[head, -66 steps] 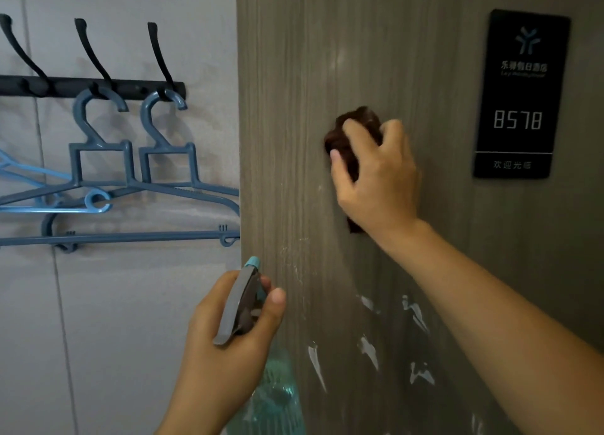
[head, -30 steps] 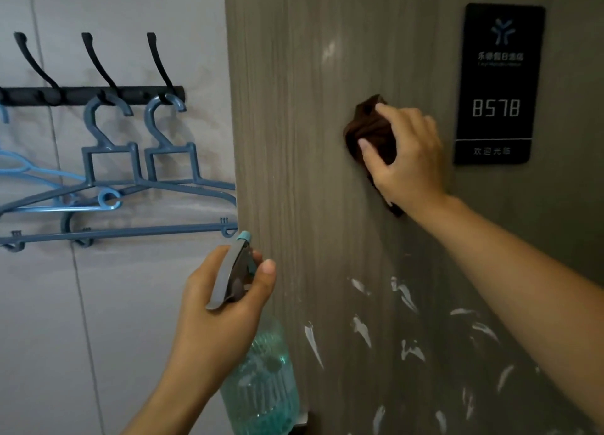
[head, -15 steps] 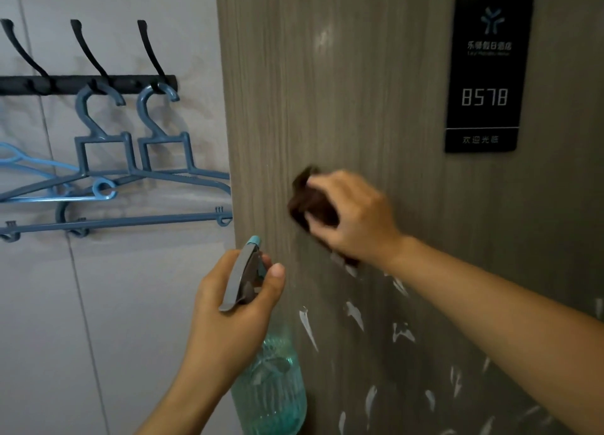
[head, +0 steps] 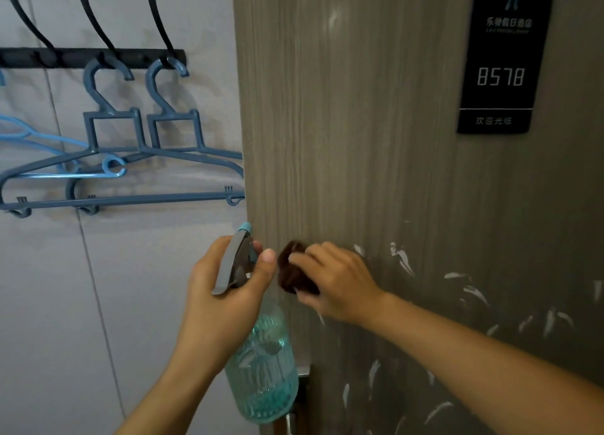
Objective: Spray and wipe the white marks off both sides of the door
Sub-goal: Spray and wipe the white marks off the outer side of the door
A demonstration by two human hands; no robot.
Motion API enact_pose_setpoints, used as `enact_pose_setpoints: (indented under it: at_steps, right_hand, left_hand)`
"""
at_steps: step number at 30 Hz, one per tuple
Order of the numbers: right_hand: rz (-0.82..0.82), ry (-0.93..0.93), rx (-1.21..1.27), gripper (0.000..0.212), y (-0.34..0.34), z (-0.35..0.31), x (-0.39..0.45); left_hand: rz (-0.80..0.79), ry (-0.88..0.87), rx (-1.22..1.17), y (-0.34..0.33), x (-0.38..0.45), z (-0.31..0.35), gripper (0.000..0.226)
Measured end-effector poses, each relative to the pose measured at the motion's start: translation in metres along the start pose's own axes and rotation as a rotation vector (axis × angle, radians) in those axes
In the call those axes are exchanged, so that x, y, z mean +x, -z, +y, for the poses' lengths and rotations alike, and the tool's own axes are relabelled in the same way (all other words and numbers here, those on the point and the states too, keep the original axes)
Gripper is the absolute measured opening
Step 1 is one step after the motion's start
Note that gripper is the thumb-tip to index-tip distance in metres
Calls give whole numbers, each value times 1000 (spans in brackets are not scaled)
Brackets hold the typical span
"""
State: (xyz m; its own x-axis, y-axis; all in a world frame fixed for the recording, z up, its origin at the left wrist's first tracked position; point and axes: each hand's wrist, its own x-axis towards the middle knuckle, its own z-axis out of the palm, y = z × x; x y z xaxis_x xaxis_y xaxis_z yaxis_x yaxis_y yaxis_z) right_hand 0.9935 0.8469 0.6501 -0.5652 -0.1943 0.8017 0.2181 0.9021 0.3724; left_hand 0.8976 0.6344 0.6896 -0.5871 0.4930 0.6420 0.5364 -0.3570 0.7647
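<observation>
Two hands: right hand (head: 336, 281) presses one cloth (head: 294, 276) on door (head: 359, 124).

The door (head: 376, 124) has a grey-brown wood-grain finish, fine vertical streaks under a faint sheen, and the white marks (head: 403, 259) on it look chalky and matt. The cloth (head: 292, 276) is dark brown, soft and fuzzy. The spray bottle (head: 264, 369) is clear, blue-green tinted plastic with ribbed, glossy walls; its trigger head is smooth matt grey plastic. The sign (head: 505, 55) is black and glossy. The hangers (head: 147, 160) are smooth blue plastic, hung on a matt black hook rail (head: 91, 58). The wall (head: 49, 303) is pale, smooth and faintly satin.
</observation>
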Motion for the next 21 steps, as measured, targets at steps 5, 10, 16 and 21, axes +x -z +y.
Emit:
enact_pose_setpoints:
  at_steps: [5,10,16,21]
  right_hand:
    - [381,-312,-64,42,28,26,45]
    - [130,-122,-34,49,-17,-10,12]
    - [92,-301,119,42,-5,-33,-10]
    - [343,-585,168,37,57,6,6]
  left_hand:
    - [5,11,15,3,1,-2,7]
    - [-3,4,-4,2,0,-7,7]
    - [-9,52,-26,-3,-6,-15,6]
    - [-30,55,-21,-13,-8,-18,7]
